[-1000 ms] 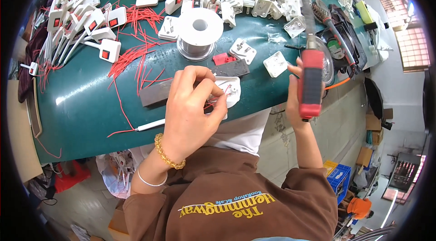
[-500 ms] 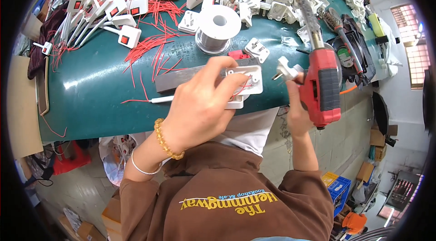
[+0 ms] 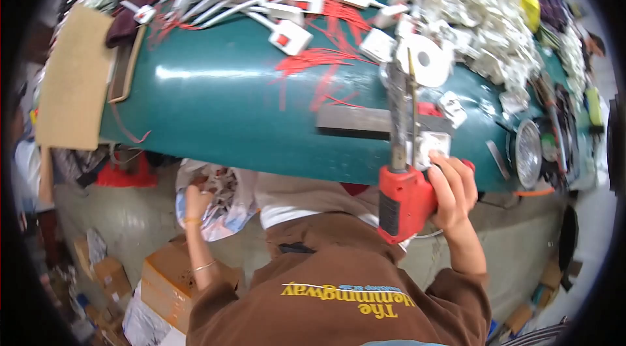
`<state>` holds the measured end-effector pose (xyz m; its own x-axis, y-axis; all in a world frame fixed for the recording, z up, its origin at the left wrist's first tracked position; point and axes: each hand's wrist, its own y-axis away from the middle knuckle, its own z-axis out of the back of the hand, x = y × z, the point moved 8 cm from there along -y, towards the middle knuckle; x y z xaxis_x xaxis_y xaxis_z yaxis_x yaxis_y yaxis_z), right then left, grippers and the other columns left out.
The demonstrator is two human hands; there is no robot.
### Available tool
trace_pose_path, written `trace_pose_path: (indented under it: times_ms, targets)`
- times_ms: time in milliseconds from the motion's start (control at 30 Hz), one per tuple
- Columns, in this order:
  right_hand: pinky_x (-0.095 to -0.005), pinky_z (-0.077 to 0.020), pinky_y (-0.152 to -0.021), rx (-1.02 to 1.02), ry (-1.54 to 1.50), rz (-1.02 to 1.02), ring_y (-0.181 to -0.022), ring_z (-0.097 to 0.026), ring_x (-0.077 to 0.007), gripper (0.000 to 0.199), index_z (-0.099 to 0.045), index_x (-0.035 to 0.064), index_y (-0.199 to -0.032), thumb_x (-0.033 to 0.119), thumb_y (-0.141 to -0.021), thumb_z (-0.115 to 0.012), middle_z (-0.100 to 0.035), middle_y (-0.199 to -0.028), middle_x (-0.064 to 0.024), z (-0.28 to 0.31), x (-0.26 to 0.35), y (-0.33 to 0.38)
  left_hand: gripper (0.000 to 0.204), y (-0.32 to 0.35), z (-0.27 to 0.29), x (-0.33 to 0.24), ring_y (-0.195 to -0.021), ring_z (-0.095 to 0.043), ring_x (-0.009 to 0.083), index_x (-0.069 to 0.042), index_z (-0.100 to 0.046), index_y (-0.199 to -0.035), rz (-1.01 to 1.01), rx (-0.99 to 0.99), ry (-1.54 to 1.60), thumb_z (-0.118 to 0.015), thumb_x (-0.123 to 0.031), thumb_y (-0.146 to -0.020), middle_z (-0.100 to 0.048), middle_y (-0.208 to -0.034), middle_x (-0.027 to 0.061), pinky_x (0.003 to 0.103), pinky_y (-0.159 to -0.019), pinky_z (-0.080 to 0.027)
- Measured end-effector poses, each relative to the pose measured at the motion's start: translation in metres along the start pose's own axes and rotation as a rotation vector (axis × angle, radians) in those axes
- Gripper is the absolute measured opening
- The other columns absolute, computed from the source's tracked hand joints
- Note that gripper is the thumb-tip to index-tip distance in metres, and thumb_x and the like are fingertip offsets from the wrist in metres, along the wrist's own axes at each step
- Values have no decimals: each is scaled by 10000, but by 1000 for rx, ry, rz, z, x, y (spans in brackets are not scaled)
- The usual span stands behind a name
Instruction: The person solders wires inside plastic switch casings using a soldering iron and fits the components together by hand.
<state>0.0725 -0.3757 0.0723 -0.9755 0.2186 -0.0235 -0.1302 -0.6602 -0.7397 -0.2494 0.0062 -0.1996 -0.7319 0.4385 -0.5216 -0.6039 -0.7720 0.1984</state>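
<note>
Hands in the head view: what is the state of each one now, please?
Left hand: at the plastic bag; open or closed cannot be told.
Right hand: closed, holding the red gun-shaped tool.

From my remote view I can make out lettering on the front of the brown shirt (image 3: 313,268): large yellow lettering (image 3: 375,307) in two lines, upside down to me, with a smaller light-blue line (image 3: 358,286) close against it, harder to read. Whether the cardboard box (image 3: 166,275) at lower left bears print, I cannot tell.
</note>
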Motion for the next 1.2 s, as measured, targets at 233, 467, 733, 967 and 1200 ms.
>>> trace_pose_path:
  times_ms: [233, 467, 733, 967, 1200]
  targets:
    - [-300, -501, -600, 133, 72, 76, -746, -624, -264, 227, -621, 9, -990, 43, -768, -645, -680, -916, -183, -16, 6, -2, 208, 20, 88, -235, -811, -649, 196, 25, -630, -1001, -211, 409, 367, -668, -72, -821, -651, -881, 148, 305, -724, -505]
    - [-401, -498, -832, -90, 14, -159, -972, -610, -381, 357, -493, -17, -1122, 72, -820, -660, -660, -1013, -256, 13, -1, 4, 244, -117, 113, -370, -990, -560, 304, -49, -604, -1019, -894, -523, -195, -670, -145, -805, -624, -1002, 129, 390, -870, -438]
    - [-344, -452, -893, -280, -144, -712, -960, -586, -226, 300, -478, -18, -1172, -43, -886, -565, -608, -1072, -156, 43, -35, 85, 87, -135, 126, -376, -807, -598, 279, -44, -640, -906, -943, -507, 66, -612, -96, -842, -634, -856, 101, 376, -722, -437]
    - [-289, -489, -774, -254, -250, -789, -828, -576, -186, 409, -397, -68, -1275, -75, -887, -527, -616, -960, -159, 45, -40, 76, 177, 18, 50, -393, -805, -519, 235, -52, -657, -875, -1137, 79, -11, -712, -52, -706, -577, -873, 48, 354, -722, -393]
    - [-291, -495, -711, -334, -352, -801, -769, -565, -175, 486, -356, -74, -1311, -55, -874, -569, -614, -913, -157, 45, -33, 82, 379, 52, 50, -405, -847, -531, 250, -50, -658, -1015, -1163, -77, 122, -730, -32, -644, -580, -942, 63, 364, -737, -399]
